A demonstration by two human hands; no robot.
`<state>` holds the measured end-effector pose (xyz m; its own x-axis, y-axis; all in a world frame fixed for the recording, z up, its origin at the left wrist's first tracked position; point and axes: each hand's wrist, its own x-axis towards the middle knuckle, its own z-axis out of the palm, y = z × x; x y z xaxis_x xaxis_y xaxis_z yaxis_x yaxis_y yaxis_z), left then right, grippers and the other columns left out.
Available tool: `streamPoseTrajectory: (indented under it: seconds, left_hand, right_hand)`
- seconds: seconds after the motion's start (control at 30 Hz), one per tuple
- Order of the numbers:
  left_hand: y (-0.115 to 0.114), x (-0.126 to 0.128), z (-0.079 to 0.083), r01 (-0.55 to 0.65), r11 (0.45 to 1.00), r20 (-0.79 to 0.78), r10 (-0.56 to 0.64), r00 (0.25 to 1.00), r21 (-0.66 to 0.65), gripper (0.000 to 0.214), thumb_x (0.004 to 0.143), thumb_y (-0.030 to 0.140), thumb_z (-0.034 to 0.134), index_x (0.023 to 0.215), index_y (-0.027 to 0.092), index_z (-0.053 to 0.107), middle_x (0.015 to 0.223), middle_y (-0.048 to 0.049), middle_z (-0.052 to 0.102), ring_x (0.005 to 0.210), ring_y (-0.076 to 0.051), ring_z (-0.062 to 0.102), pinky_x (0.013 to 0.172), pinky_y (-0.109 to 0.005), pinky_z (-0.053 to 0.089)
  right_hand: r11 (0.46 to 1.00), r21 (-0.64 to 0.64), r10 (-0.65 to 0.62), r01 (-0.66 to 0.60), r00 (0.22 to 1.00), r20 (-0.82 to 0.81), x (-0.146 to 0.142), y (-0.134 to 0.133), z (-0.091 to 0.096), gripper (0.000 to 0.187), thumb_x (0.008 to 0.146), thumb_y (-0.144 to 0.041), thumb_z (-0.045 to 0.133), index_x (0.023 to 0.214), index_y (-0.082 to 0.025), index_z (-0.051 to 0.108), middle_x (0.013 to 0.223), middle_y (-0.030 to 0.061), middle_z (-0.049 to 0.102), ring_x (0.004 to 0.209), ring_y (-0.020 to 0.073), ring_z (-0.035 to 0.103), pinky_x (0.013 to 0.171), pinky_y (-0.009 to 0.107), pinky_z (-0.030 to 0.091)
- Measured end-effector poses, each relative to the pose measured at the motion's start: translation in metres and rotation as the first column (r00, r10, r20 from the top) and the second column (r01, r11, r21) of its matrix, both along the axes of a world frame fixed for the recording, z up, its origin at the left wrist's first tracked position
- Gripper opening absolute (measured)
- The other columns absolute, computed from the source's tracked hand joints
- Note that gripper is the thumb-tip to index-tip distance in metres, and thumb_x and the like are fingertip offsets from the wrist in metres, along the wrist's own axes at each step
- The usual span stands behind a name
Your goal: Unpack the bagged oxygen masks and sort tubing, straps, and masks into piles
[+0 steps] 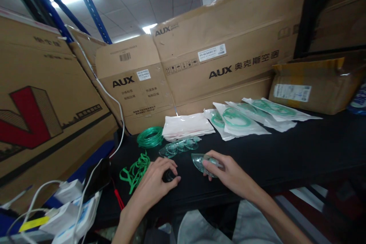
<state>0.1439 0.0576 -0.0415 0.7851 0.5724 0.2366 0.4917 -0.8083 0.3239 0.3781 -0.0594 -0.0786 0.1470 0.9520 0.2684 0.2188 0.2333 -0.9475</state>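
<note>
Head cam: left forearm angles in from the bottom, left hand [156, 175] beside the green straps [134, 173], fingers curled round a small black object [168, 175], can't tell if it's really gripped. Right hand [222, 164] has a clear mask [198, 161] pinched, thumb uppermost, near the nested masks [180, 146].

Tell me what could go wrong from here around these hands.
The clear plastic mask in the right hand might slip, since it looks smooth and curved. The loosely heaped green straps lie beside the left hand and could snag or tangle if it sweeps across them. The row of clear masks just beyond both hands might get knocked.
</note>
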Motion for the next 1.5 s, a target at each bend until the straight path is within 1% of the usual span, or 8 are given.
streamPoseTrajectory:
  seconds: [0.23,0.37,0.5,0.63,0.83,1.07,1.33,1.5]
  left_hand:
    - [0.004,-0.014,0.007,-0.039,0.999,-0.068,0.039,0.997,-0.002,0.034,0.086,0.034,0.073,0.12,0.032,0.066,0.119,-0.0021,0.068,0.115,-0.028,0.058,0.105,-0.049,0.041]
    - [0.008,-0.015,0.008,-0.028,0.999,0.021,0.028,0.999,0.043,0.032,0.09,0.038,0.069,0.121,0.033,0.065,0.124,-0.0019,0.067,0.118,-0.027,0.058,0.106,-0.047,0.043]
    - [0.022,0.011,0.014,-0.03,0.99,0.17,0.006,0.985,0.141,0.022,0.097,0.037,0.061,0.116,0.029,0.068,0.118,-0.0018,0.07,0.115,-0.025,0.061,0.105,-0.042,0.045]
    - [0.046,0.046,0.017,0.038,0.991,0.231,-0.067,0.971,0.132,0.028,0.097,0.033,0.061,0.124,0.025,0.065,0.127,-0.0053,0.068,0.121,-0.025,0.059,0.108,-0.042,0.043]
    - [0.07,0.071,0.007,0.143,0.988,0.207,-0.152,0.966,0.057,0.026,0.095,0.031,0.063,0.119,0.024,0.068,0.124,-0.0068,0.071,0.119,-0.025,0.063,0.108,-0.041,0.045]
    - [0.073,0.065,0.001,0.2,0.98,0.232,-0.194,0.953,-0.001,0.031,0.097,0.032,0.06,0.127,0.025,0.066,0.129,-0.0056,0.069,0.123,-0.023,0.062,0.11,-0.039,0.043]
    - [0.076,0.066,0.0,0.218,0.975,0.275,-0.2,0.94,-0.035,0.03,0.095,0.03,0.062,0.123,0.024,0.07,0.125,-0.0075,0.072,0.118,-0.024,0.064,0.108,-0.04,0.046]
    - [0.076,0.064,-0.002,0.217,0.976,0.296,-0.197,0.935,-0.035,0.03,0.095,0.029,0.062,0.123,0.022,0.07,0.125,-0.0073,0.071,0.118,-0.023,0.064,0.108,-0.039,0.045]
  right_hand:
    - [1.0,0.02,0.022,-0.022,0.999,-0.027,0.001,-0.001,0.003,0.032,0.097,-0.049,0.058,0.096,-0.018,0.064,0.084,0.0035,0.071,0.076,0.0188,0.067,0.074,0.03,0.052]
    - [0.998,0.038,0.041,-0.041,0.999,0.002,0.012,0.003,0.007,0.032,0.096,-0.048,0.059,0.109,-0.019,0.06,0.09,0.0036,0.069,0.08,0.0194,0.068,0.068,0.028,0.053]
    - [0.995,0.095,-0.051,0.033,0.98,0.195,0.031,0.02,0.023,0.033,0.095,-0.042,0.06,0.12,-0.021,0.059,0.098,0.004,0.07,0.079,0.0194,0.067,0.07,0.03,0.053]
    - [0.983,0.168,-0.129,0.079,0.942,0.31,0.05,0.056,0.037,0.027,0.09,-0.03,0.064,0.116,-0.021,0.064,0.114,0.0077,0.069,0.099,0.0239,0.066,0.091,0.037,0.049]
    - [0.984,0.176,-0.11,0.032,0.883,0.457,0.067,0.097,0.03,0.032,0.084,-0.019,0.069,0.116,-0.021,0.069,0.118,0.0091,0.073,0.112,0.0271,0.065,0.102,0.042,0.046]
    - [0.989,0.139,-0.037,-0.044,0.845,0.534,0.072,0.091,0.015,0.044,0.086,-0.014,0.065,0.128,-0.021,0.068,0.135,0.0111,0.069,0.129,0.0295,0.06,0.112,0.045,0.04]
    - [0.982,0.166,-0.024,-0.095,0.798,0.603,0.06,0.092,0.013,0.046,0.089,-0.015,0.063,0.135,-0.017,0.064,0.141,0.0146,0.064,0.133,0.0286,0.057,0.115,0.046,0.038]
    - [0.977,0.177,-0.014,-0.123,0.783,0.621,0.055,0.09,0.014,0.045,0.093,-0.027,0.064,0.137,-0.018,0.062,0.14,0.0146,0.065,0.13,0.0295,0.058,0.114,0.046,0.04]
